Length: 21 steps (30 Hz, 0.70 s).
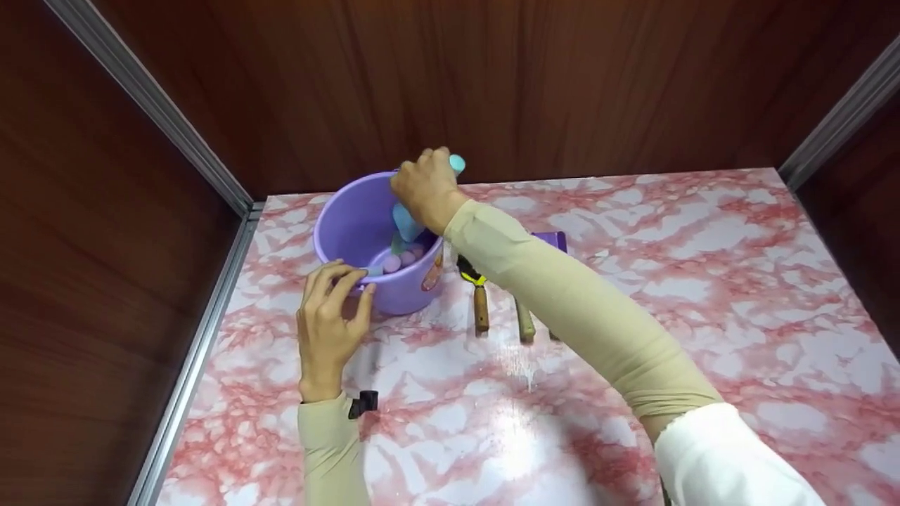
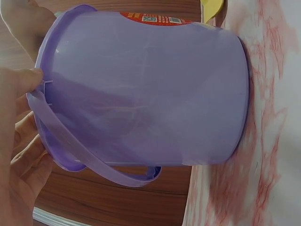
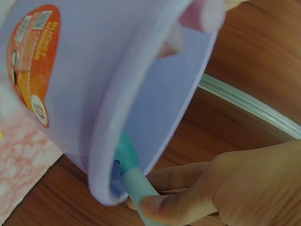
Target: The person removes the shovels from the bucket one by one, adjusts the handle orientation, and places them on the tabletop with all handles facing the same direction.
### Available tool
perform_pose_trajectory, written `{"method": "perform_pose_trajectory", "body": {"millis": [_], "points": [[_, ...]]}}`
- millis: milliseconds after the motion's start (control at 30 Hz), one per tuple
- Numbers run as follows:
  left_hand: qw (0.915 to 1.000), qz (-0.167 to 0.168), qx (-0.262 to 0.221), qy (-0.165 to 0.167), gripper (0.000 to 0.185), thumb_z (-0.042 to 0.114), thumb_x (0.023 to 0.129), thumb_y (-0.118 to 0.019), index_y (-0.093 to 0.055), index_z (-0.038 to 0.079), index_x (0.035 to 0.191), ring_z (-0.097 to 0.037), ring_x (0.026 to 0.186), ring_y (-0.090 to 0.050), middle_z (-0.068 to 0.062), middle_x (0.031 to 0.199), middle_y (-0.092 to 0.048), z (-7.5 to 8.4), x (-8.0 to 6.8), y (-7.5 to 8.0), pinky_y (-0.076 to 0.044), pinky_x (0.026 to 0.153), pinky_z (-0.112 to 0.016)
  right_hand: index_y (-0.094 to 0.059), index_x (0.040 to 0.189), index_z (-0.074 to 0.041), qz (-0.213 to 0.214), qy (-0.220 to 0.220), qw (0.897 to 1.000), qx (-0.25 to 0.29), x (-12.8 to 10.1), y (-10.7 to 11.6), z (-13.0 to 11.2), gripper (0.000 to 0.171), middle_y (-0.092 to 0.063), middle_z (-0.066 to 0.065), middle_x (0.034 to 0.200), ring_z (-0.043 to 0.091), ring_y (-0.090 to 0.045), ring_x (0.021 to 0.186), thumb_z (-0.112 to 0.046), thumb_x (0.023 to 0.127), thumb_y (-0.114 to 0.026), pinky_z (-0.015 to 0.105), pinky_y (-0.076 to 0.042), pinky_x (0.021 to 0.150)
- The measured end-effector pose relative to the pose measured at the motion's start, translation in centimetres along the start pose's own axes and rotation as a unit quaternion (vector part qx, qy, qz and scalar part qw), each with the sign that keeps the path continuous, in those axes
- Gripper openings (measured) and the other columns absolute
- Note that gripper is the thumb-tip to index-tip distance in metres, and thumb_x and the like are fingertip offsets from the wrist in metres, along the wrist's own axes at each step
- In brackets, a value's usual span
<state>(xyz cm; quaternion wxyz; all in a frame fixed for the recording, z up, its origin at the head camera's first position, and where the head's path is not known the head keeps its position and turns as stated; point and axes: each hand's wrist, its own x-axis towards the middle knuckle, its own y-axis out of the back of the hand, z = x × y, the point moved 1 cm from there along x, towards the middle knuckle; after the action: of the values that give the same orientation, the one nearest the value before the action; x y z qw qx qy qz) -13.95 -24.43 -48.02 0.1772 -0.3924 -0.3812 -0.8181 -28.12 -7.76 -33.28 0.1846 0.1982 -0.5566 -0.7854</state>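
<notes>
From the head view I am seeing the purple bucket (image 1: 373,242) sitting near the surface's far left corner, my left hand (image 1: 329,320) curling its fingers on the near rim. In the right wrist view my right hand (image 3: 225,188) is gripping a light blue tool (image 3: 136,186) that is dipping inside the bucket.

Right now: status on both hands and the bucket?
Left hand steadies purple bucket rim. Right hand grips teal tool inside it. Wooden-handled tools lie beside; nothing blocking.
</notes>
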Motion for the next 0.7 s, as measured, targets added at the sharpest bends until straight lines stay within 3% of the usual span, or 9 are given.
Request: {"method": "perform_pose_trajectory", "body": {"millis": [267,433,567,700], "points": [[1.0,-0.003,0.0,0.004,0.02,0.021,0.097,-0.08,-0.08,0.005,0.11,-0.034,0.127,-0.064,-0.012,0.114,-0.074,-0.3,0.1,0.0,-0.055,0.11,-0.04,-0.072,0.127,-0.009,0.034,-0.01,0.999,0.04,-1.8,2.3,2.6,0.028,-0.074,0.013,0.123,0.041,-0.072,0.108,-0.009,0.1,-0.064,0.053,-0.062,0.089],[1.0,0.001,-0.002,0.0,0.021,0.021,0.098,-0.079,-0.08,0.004,0.111,-0.035,0.127,-0.064,-0.013,0.115,-0.073,-0.4,0.2,0.1,-0.053,0.112,-0.039,-0.072,0.12,-0.006,0.026,-0.011,0.995,0.092,-2.6,3.2,5.1,0.025,-0.073,0.015,0.122,0.042,-0.073,0.109,-0.003,0.097,-0.065,0.055,-0.062,0.094],[1.0,0.004,-0.003,0.0,0.022,0.021,0.097,-0.08,-0.08,0.004,0.112,-0.035,0.127,-0.064,-0.014,0.115,-0.073,-0.5,0.2,0.2,-0.052,0.114,-0.039,-0.072,0.115,-0.009,0.001,-0.012,0.985,0.171,-3.3,2.9,7.2,0.026,-0.072,0.013,0.123,0.039,-0.069,0.11,0.002,0.092,-0.065,0.059,-0.058,0.1],[1.0,0.004,0.0,0.002,0.023,0.022,0.097,-0.08,-0.08,0.004,0.112,-0.036,0.127,-0.064,-0.015,0.116,-0.073,-0.6,0.2,0.3,-0.051,0.115,-0.039,-0.076,0.118,-0.013,-0.009,-0.013,0.973,0.229,-4.1,2.0,9.1,0.039,-0.072,0.01,0.125,0.037,-0.067,0.11,0.006,0.086,-0.064,0.061,-0.056,0.1]]}}
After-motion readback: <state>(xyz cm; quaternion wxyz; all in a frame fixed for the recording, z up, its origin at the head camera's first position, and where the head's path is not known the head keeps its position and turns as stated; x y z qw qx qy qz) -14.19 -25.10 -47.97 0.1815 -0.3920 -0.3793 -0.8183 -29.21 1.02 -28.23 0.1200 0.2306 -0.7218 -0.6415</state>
